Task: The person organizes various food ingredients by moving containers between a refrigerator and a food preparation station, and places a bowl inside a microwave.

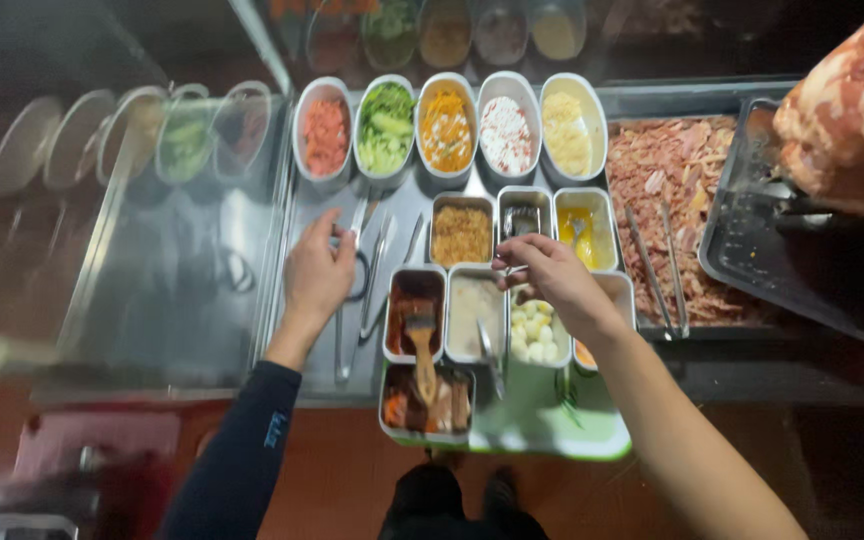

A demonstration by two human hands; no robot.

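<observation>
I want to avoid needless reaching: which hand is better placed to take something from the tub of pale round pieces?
Probably the right hand: it hovers directly over the tub of pale round pieces. The left hand is off over the tongs.

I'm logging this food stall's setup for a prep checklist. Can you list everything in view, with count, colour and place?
oval bowls: five, white, back row, holding red, green, orange, white-red and pale yellow fillings
small rectangular tubs: about seven, steel, centre, with crumbs, sauces and pale round pieces
brush: one, wooden-handled, lying in the brown sauce tub
tongs: several, steel, on the counter left of the tubs
shaved meat tray: one, steel, right, piled with pink-brown meat; two tongs on it
meat cone: one, pink-white, top right
green tray: one, under the front tubs
glass screen: one, left, reflecting the bowls
left hand: dark sleeve, on the tongs
right hand: bare arm, pinching a thin steel utensil over the tubs
</observation>
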